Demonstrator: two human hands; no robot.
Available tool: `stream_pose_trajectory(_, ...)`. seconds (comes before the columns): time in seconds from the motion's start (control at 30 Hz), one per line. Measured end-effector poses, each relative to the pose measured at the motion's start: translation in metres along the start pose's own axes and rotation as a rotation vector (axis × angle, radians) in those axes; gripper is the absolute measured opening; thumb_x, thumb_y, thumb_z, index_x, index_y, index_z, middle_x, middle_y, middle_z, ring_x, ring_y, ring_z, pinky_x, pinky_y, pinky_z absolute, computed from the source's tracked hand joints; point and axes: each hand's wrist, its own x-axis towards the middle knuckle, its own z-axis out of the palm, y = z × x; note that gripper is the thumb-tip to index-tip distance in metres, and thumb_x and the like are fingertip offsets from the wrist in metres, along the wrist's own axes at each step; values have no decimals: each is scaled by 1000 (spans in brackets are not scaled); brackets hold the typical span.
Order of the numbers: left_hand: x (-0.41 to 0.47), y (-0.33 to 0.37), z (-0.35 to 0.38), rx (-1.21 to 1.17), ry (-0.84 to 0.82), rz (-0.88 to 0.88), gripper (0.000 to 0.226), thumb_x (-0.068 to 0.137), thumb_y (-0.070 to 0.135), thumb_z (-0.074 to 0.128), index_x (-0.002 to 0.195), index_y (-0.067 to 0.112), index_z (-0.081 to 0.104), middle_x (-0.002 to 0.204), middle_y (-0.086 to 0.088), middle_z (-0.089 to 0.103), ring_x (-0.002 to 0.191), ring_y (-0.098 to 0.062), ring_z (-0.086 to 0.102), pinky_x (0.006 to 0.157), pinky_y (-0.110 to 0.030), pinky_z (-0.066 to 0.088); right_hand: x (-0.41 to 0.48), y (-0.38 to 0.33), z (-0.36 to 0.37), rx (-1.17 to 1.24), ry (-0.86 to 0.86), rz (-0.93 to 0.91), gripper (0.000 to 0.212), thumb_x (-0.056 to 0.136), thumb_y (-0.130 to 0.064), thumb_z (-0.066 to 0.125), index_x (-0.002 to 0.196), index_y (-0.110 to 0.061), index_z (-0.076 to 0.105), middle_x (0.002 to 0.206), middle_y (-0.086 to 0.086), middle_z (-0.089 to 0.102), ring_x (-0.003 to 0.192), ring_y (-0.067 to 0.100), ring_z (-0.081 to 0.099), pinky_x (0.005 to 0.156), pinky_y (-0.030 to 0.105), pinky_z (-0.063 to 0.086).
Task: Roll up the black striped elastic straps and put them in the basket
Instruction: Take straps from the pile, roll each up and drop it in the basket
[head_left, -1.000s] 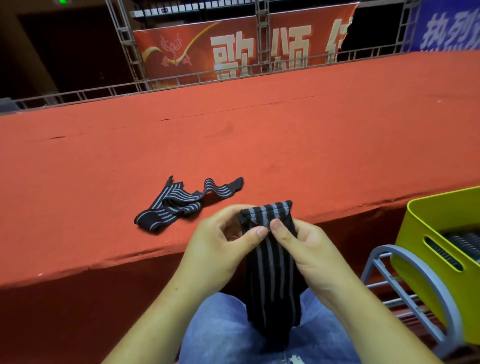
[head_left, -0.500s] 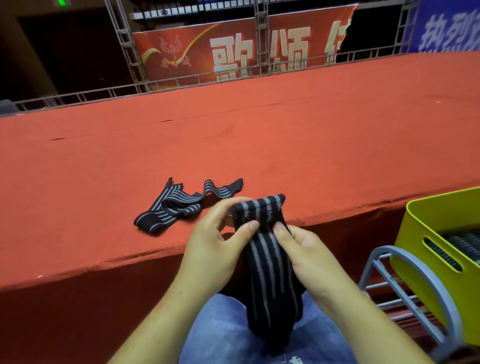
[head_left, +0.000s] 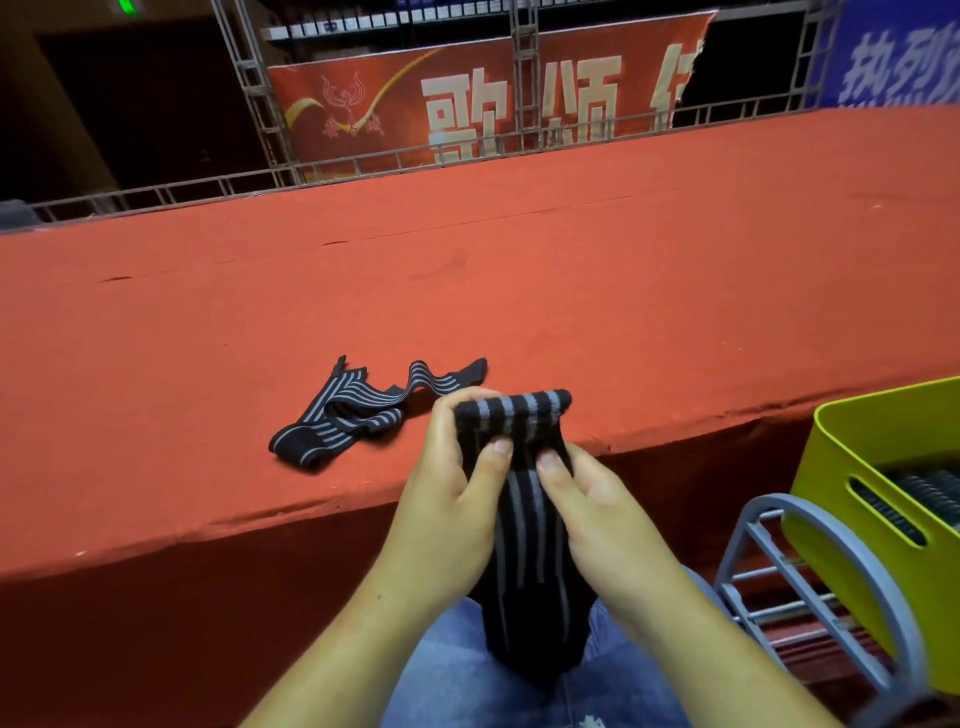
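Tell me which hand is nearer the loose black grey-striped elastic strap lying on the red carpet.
Left. The left hand grips the partly rolled black striped strap just right of the loose strap; the right hand pinches that roll's other side, farther away.

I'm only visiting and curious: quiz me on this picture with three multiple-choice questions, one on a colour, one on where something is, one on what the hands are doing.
1. What colour is the basket?
A blue; B yellow-green; C white.
2. Where does the loose strap lie?
A in the basket; B on the lap; C on the red surface.
3. How is the strap being rolled held?
A both hands pinch it; B one hand only; C it lies untouched.

Answers: B, its wall is yellow-green. C, it rests on the red cloth near the edge. A, the left hand and the right hand both pinch it below the rolled top.
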Motion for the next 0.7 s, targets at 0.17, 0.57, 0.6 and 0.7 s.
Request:
stream_pose_trajectory(0.17, 2, 3, -3, -12, 2, 27, 34, 99, -3, 58, 119, 24, 58, 110, 13, 67, 109, -10, 66, 95, -23, 50, 0, -5, -3, 99, 21, 46, 28, 111, -31, 49, 115, -22, 75, 111, 9, 80, 110, 26, 76, 105, 55, 54)
stream_pose_trajectory(0.57, -2, -3, 1, 37, -68, 50, 39, 94, -11, 62, 110, 24, 69, 128, 14, 69, 129, -7, 60, 110, -36, 48, 2, -11, -9, 267, -67, 38, 51, 97, -51, 58, 124, -11, 74, 118, 16, 77, 117, 30, 73, 110, 51, 51)
stream_pose_trajectory(0.6, -1, -5, 1, 50, -68, 53, 39, 94, -10, 63, 111, 25, 69, 129, 13, 68, 131, -9, 59, 111, -39, 47, 1, -13, -9, 278, -73, 24, 47, 98, -45, 56, 124, -10, 73, 118, 16, 77, 117, 29, 73, 108, 48, 52)
stream_pose_trajectory(0.7, -2, -6, -1, 74, -102, 26, 41, 92, -4, 68, 120, 26, 64, 131, 14, 64, 133, -9, 56, 112, -40, 46, 2, -13, -10, 292, -79, -2, 41, 100, -37, 55, 123, -9, 73, 117, 15, 78, 114, 27, 74, 98, 37, 57)
